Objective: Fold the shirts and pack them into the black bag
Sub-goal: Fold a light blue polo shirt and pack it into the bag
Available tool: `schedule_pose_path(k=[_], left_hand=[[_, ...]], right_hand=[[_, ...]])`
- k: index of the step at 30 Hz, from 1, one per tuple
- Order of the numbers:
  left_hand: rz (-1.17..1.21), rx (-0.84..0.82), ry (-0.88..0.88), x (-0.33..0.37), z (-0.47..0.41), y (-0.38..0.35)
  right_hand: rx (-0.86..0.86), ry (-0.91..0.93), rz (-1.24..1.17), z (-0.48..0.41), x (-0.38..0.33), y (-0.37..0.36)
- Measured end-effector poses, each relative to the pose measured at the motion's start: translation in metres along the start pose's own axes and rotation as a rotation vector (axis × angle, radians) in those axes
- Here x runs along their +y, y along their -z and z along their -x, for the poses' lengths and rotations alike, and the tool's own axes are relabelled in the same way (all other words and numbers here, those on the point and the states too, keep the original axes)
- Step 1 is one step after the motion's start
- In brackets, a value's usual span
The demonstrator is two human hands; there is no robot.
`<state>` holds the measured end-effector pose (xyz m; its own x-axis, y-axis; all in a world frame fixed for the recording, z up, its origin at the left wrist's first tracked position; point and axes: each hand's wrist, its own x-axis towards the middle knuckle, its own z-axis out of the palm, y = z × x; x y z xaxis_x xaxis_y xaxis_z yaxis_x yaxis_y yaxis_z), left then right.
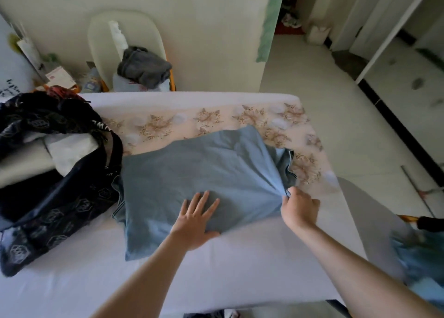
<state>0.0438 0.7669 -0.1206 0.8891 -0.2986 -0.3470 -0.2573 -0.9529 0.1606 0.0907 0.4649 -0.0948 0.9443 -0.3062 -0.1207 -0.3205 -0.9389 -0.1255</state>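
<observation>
A black bag gapes open at the left end of a white sheet, with pale folded cloth already inside it; how many pieces cannot be told. Just beside it, left edge touching the bag's side, lies one blue shirt, its long axis running left to right across the sheet. The left hand presses flat on the shirt's near edge, fingers straight and spread, holding nothing. The right hand pinches the shirt's right end, lifting bunched cloth off a floral cover. The held end lies right of the pressing palm, so the next fold likely swings leftward over it, towards the bag; the left hand is the nearer to the bag. In view: one bag, one shirt in hand, two hands, a grey pile on a chair beyond, and one blurred blue garment at far right.
</observation>
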Motion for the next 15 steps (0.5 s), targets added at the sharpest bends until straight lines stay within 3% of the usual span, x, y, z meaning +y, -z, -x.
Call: schedule_pose_path(k=[3,5,8,11,13,15], left_hand=[[-0.017,0.009,-0.011,0.001,0.011,-0.012],[-0.006,0.027,-0.018,-0.003,0.018,-0.014],[-0.017,0.054,0.001,-0.011,0.032,-0.020],[-0.042,-0.091,0.097,-0.018,0.048,-0.022],[-0.106,-0.088,0.147,-0.022,0.055,-0.026],[-0.129,-0.074,0.139,-0.028,0.059,-0.022]], right_hand=[[-0.079,-0.061,0.191,0.001,0.021,0.006],[-0.038,-0.020,0.206,0.004,0.027,0.003],[0.052,0.302,0.117,0.017,0.013,-0.005],[-0.100,0.686,0.061,0.032,-0.014,-0.015],[-0.279,0.774,0.099,0.041,-0.029,-0.021],[-0.329,0.786,0.172,0.042,-0.035,-0.026]])
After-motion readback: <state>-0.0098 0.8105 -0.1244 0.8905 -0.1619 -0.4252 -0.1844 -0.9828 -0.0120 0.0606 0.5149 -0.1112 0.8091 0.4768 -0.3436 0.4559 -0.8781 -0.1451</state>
